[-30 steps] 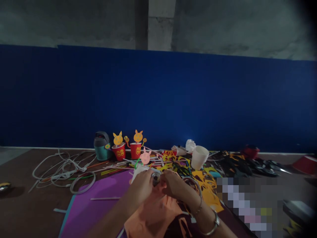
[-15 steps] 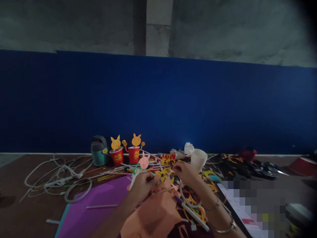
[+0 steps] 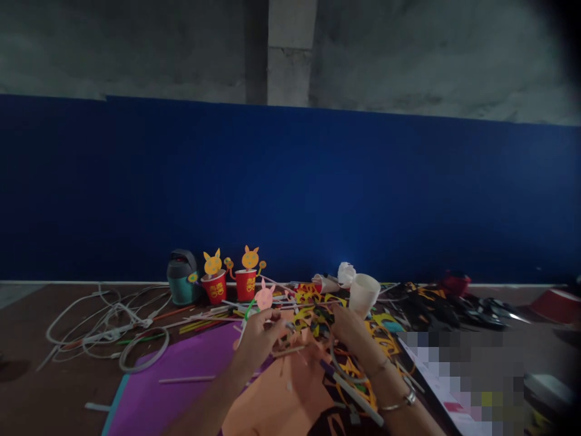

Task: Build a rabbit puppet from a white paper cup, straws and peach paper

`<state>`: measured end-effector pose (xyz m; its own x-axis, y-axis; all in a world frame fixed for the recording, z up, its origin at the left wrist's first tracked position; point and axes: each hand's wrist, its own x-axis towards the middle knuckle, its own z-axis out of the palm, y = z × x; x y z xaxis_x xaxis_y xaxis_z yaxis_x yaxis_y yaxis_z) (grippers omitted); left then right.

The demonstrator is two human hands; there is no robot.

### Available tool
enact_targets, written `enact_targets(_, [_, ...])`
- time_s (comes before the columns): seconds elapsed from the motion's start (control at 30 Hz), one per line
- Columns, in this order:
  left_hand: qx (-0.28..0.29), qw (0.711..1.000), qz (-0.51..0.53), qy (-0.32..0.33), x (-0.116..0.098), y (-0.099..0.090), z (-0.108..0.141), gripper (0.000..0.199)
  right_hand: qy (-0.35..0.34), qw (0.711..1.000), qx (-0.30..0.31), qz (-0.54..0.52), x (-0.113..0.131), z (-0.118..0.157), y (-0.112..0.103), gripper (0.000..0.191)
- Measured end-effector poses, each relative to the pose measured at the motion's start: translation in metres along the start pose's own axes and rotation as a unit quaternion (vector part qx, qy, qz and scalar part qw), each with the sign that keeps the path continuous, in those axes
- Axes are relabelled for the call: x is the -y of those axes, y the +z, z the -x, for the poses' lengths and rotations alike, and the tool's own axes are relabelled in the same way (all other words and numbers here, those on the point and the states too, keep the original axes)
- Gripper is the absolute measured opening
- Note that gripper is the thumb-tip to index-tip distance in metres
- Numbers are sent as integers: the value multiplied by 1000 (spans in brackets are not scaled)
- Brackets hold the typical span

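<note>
My left hand (image 3: pixel 259 336) is over the near edge of the scrap pile, beside a white cup with a pink paper rabbit head (image 3: pixel 264 297). Its thumb and fingers are apart, and I make out nothing held between them. My right hand (image 3: pixel 348 324) reaches down into yellow paper scraps (image 3: pixel 310 294), close to a white paper cup (image 3: pixel 364 293). Its fingertips are mostly hidden, so a grip cannot be made out. Below both hands lies a sheet of orange paper (image 3: pixel 276 396). A marker with a purple end (image 3: pixel 356 393) rests by my right forearm.
Two red cups (image 3: pixel 213 288) with yellow animal heads stand at the back, beside a teal container (image 3: pixel 182 284). White cables (image 3: pixel 102 333) coil on the left. Purple paper (image 3: pixel 167 375) lies at front left. Scissors (image 3: pixel 492 310) and a red bowl-like object (image 3: pixel 556 304) are at right.
My right hand has moved right and slightly down, deeper into the scraps. My left hand has shifted slightly up and left, and its thumb and fingers look more spread.
</note>
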<state>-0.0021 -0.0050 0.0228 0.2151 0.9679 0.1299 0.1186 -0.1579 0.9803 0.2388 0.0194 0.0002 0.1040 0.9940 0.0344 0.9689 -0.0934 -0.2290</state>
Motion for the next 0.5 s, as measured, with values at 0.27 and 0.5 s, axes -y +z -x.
enact_targets(0.27, [-23, 996, -67, 63, -13, -11, -4, 16, -62, 994, -33, -83, 2, 2, -30, 43])
enact_targets(0.5, [-9, 984, -147, 95, -18, -23, -7, 21, -208, 944, 114, -229, -11, 22, -66, 47])
